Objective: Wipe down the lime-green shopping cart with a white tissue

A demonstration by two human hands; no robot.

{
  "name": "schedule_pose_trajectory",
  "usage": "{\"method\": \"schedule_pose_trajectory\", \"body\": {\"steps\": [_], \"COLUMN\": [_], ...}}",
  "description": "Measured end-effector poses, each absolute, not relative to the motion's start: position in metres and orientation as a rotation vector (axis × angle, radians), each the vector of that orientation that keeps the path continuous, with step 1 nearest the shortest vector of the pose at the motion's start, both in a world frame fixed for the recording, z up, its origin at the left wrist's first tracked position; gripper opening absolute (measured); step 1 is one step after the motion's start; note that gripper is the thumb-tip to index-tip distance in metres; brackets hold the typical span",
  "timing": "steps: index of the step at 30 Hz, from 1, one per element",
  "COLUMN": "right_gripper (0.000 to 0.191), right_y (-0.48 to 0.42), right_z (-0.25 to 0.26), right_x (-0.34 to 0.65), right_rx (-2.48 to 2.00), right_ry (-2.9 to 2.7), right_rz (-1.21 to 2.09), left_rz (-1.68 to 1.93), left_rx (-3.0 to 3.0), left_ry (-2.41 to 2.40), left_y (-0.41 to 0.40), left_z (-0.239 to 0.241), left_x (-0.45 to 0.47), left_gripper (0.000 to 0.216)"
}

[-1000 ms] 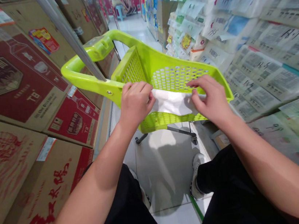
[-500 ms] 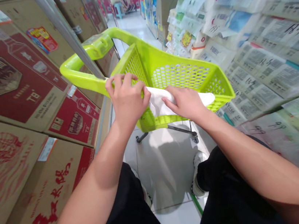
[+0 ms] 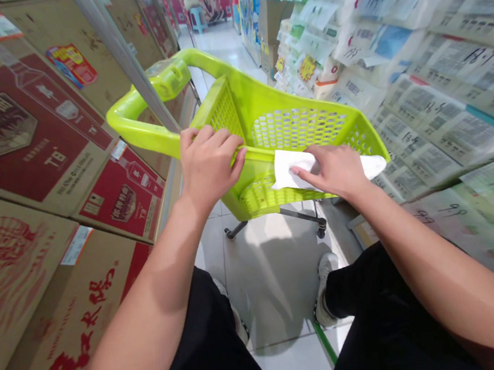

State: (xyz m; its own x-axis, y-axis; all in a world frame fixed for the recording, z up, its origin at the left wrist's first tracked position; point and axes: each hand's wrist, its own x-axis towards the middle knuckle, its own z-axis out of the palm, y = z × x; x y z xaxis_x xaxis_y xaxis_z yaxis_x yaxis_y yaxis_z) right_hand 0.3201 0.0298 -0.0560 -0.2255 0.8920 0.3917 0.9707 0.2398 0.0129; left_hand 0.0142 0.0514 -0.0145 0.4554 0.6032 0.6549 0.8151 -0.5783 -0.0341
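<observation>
Lime basket [image 3: 263, 101]: left hand [image 3: 210, 162] on rim [image 3: 260, 153], right hand [image 3: 339, 167] clasping cloth [image 3: 287, 169] there.

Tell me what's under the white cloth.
The near rim of the cart, visible between the cloth and left hand. The stretch under the cloth and right hand is covered, so can't be seen.

The shopping cart [image 3: 272, 101] stands on the floor [image 3: 277, 278]. Left of it rise stacked cartons [image 3: 44, 169]; right of it, piled packs [image 3: 436, 102]. On its near rim [image 3: 259, 153] lies a cloth [image 3: 286, 164] under the right hand [image 3: 339, 168], the left hand [image 3: 208, 163] farther left. Beyond it stands a stool [image 3: 197, 17].
</observation>
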Motion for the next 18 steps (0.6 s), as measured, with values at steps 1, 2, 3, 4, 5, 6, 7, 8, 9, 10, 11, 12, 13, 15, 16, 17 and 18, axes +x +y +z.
{"method": "schedule_pose_trajectory", "body": {"steps": [1,2,3,4,5,6,7,8,9,10,11,12,13,15,16,17,18], "right_gripper": [0.076,0.076,0.075,0.075,0.074,0.074,0.073,0.071,0.069,0.067,0.065,0.062,0.059,0.054,0.052,0.050,0.048], "right_y": [0.030,0.030,0.031,0.032,0.034,0.035,0.037,0.039,0.041,0.042,0.044,0.045,0.045,0.045,0.044,0.042,0.039], "right_z": [-0.057,-0.058,-0.059,-0.059,-0.060,-0.061,-0.061,-0.062,-0.063,-0.064,-0.065,-0.066,-0.067,-0.070,-0.071,-0.072,-0.074], "right_x": [0.320,0.318,0.315,0.312,0.307,0.300,0.293,0.285,0.278,0.271,0.265,0.260,0.257,0.257,0.259,0.262,0.265], "right_rx": [-1.724,-1.731,-1.744,-1.756,-1.758,-1.745,-1.717,-1.679,-1.635,-1.589,-1.541,-1.492,-1.438,-1.316,-1.248,-1.178,-1.110], "right_ry": [-2.210,-2.204,-2.195,-2.187,-2.179,-2.173,-2.165,-2.153,-2.137,-2.121,-2.107,-2.104,-2.112,-2.142,-2.151,-2.151,-2.141], "right_rz": [-0.377,-0.380,-0.380,-0.378,-0.380,-0.382,-0.384,-0.387,-0.386,-0.378,-0.364,-0.338,-0.302,-0.214,-0.174,-0.143,-0.122], "left_rz": [-0.858,-0.860,-0.864,-0.871,-0.880,-0.886,-0.892,-0.901,-0.912,-0.924,-0.934,-0.941,-0.945,-0.950,-0.955,-0.961,-0.966], "left_rx": [-2.364,-2.362,-2.361,-2.356,-2.346,-2.336,-2.326,-2.314,-2.302,-2.291,-2.284,-2.281,-2.281,-2.284,-2.284,-2.283,-2.283], "left_ry": [-1.214,-1.224,-1.236,-1.247,-1.259,-1.268,-1.271,-1.269,-1.265,-1.261,-1.258,-1.255,-1.252,-1.246,-1.248,-1.253,-1.260], "left_y": [0.050,0.048,0.047,0.045,0.044,0.044,0.044,0.044,0.045,0.046,0.047,0.049,0.050,0.053,0.055,0.056,0.058], "left_z": [-0.014,-0.013,-0.013,-0.013,-0.013,-0.014,-0.015,-0.016,-0.017,-0.018,-0.019,-0.020,-0.020,-0.021,-0.021,-0.021,-0.021], "left_x": [0.017,0.020,0.023,0.026,0.028,0.031,0.033,0.034,0.034,0.034,0.033,0.031,0.029,0.023,0.020,0.017,0.014], "left_gripper": [0.026,0.026,0.025,0.025,0.024,0.023,0.022,0.021,0.020,0.019,0.018,0.018,0.018,0.020,0.021,0.022,0.023]}}
